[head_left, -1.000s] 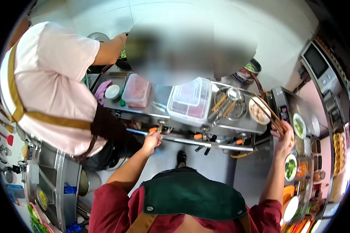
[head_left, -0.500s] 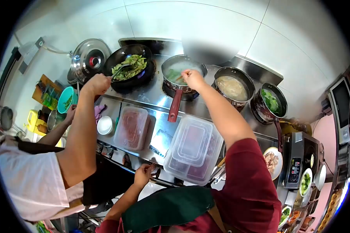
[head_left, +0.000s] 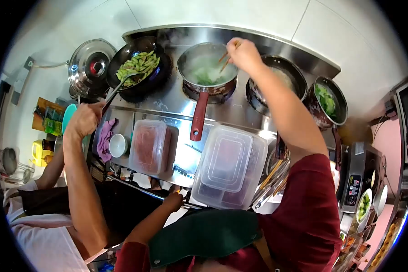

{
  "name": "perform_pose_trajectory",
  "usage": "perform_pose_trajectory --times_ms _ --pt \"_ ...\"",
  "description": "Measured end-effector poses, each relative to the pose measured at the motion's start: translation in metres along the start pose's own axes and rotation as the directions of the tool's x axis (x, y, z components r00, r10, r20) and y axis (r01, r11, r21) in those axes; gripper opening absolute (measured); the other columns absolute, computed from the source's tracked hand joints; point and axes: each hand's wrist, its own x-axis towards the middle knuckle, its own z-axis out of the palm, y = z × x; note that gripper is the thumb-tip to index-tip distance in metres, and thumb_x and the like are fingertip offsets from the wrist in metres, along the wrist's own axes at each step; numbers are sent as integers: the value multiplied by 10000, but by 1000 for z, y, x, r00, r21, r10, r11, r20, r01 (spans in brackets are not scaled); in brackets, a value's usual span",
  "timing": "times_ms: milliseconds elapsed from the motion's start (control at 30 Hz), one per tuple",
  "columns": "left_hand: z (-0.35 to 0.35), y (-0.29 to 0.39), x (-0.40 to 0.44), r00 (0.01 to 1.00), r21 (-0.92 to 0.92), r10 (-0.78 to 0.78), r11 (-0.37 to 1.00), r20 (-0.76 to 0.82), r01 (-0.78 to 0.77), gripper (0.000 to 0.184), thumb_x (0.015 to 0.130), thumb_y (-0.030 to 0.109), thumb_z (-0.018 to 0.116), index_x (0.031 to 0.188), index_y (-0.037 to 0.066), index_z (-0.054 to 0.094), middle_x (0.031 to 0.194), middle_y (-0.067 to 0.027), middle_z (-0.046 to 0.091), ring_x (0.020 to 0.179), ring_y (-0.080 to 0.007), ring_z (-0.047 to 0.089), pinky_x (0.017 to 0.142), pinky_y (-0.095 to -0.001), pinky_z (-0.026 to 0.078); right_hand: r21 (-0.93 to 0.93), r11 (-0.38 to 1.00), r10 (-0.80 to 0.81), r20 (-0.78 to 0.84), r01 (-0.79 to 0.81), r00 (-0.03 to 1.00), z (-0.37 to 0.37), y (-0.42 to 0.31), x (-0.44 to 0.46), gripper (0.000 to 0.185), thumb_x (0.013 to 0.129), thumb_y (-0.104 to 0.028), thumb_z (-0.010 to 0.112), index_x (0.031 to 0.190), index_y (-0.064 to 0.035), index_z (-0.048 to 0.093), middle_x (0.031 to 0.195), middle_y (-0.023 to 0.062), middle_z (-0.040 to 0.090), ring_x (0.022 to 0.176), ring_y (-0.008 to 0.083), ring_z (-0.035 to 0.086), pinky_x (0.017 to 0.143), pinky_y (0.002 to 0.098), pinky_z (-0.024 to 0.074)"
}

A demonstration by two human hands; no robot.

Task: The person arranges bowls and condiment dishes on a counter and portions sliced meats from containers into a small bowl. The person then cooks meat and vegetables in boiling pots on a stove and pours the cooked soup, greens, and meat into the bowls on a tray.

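My right hand grips a pair of wooden chopsticks over the right rim of a steaming saucepan. Their tips point down toward green leafy vegetables in cloudy water. The saucepan's red handle points toward me. Down at the stove's front edge, my left hand has its fingers curled at a black stove knob; the grip is partly hidden.
A co-worker's hand holds a ladle in a wok of green vegetables. Between me and the burners lie lidded plastic containers. Two more pots, including one with greens, stand to the right, beside an induction cooker.
My right hand has lifted with the chopsticks, up and right from the middle of the saucepan to its right rim. My left hand has shifted slightly right. The co-worker's ladle hand has moved left and lower.
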Motion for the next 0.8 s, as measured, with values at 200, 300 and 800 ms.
perform_pose_trajectory --times_ms 200,300,800 --pt "7 -2 9 993 -62 114 991 -38 -117 381 807 347 441 1051 56 408 945 -205 540 838 -355 542 667 -445 432 579 815 146 -248 25 958 -109 -46 -110 194 821 -167 476 843 3 567 709 95 598 531 123 556 506 218 450" --pt "13 -12 16 975 93 218 972 -36 -214 385 837 352 384 1092 64 367 819 -195 573 783 -370 547 631 -445 423 605 794 236 -405 66 883 -152 -48 -188 217 845 -154 446 876 34 550 732 131 592 546 145 563 506 224 464" --pt "59 -71 58 942 -313 310 889 -124 -334 363 889 306 348 981 -37 425 843 -183 557 777 -274 521 673 -334 436 452 891 393 -723 -42 569 -228 -74 -422 271 866 -184 408 933 59 509 786 189 590 605 211 585 547 273 487"
